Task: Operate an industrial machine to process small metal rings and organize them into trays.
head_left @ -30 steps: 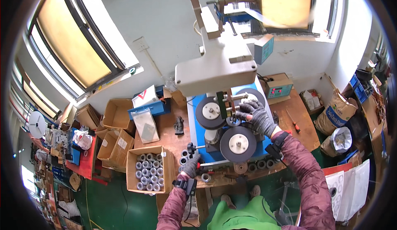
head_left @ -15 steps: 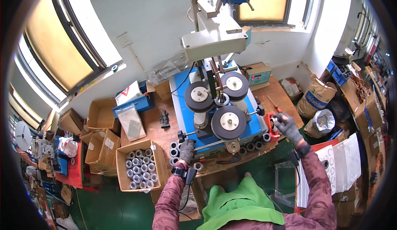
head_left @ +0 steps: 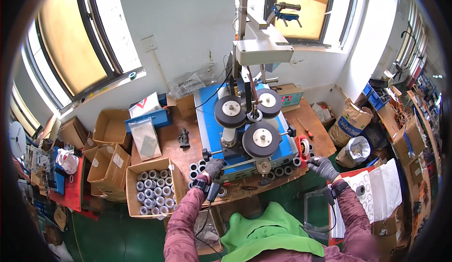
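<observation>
My left hand (head_left: 214, 168), in a grey glove, is at the front left corner of a blue winding machine (head_left: 221, 144), just below its black knob (head_left: 206, 153). Its fingers are bent together, and what they may hold is hidden. Beside it lie several toroidal coils (head_left: 193, 170) on the table. My right hand (head_left: 323, 169), gloved too, is closed next to a red tape dispenser (head_left: 298, 145) with a pale roll; anything in its fingers is too small to name. Three dark wheels (head_left: 261, 140) surround a ring-shaped coil (head_left: 254, 116) on the machine.
An open carton (head_left: 132, 172) full of wrapped coils stands left of my left arm. Along the machine's front edge sit more dark rings (head_left: 278, 171). A screwdriver (head_left: 308, 132) and a dark glove (head_left: 183, 138) lie on the wooden table (head_left: 320, 137). Right, a sheet (head_left: 372, 191) bears rings.
My right hand has drawn back from the tape dispenser, toward me. My left hand remains by the machine's front left corner. The whole view has shifted a little.
</observation>
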Demonstrator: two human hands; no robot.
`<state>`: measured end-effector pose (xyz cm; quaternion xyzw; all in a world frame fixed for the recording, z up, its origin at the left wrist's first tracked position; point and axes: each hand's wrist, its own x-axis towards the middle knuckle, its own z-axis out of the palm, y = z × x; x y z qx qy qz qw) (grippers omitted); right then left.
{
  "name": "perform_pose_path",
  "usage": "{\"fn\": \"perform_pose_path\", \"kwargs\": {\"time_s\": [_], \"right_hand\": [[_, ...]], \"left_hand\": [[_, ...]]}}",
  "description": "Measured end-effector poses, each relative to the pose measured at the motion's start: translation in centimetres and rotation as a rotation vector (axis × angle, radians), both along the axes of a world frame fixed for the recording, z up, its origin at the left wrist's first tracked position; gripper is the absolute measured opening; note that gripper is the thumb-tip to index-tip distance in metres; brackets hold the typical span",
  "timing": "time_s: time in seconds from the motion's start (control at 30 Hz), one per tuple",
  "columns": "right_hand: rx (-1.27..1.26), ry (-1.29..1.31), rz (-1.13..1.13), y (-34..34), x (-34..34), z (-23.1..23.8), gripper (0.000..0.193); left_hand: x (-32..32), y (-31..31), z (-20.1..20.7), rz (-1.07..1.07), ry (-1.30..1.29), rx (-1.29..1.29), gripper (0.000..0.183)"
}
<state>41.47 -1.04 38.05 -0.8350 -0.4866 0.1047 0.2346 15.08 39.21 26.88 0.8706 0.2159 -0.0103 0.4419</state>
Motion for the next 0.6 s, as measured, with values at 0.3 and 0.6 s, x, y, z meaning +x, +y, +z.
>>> {"fn": "perform_pose_path", "kwargs": {"time_s": [0.3,0.6], "right_hand": [[0.009,0.016,-0.162,-5.7,2.3,-2.3,0.018],[0.117,0.223,-0.028,0.7,6.5,0.4,0.015]], "left_hand": [[0.0,-3.5,-0.3,0.266,-0.463,0.753,0.01],[0.6,-3.6,1.2,0.346,-0.322,0.744,0.012]]}}
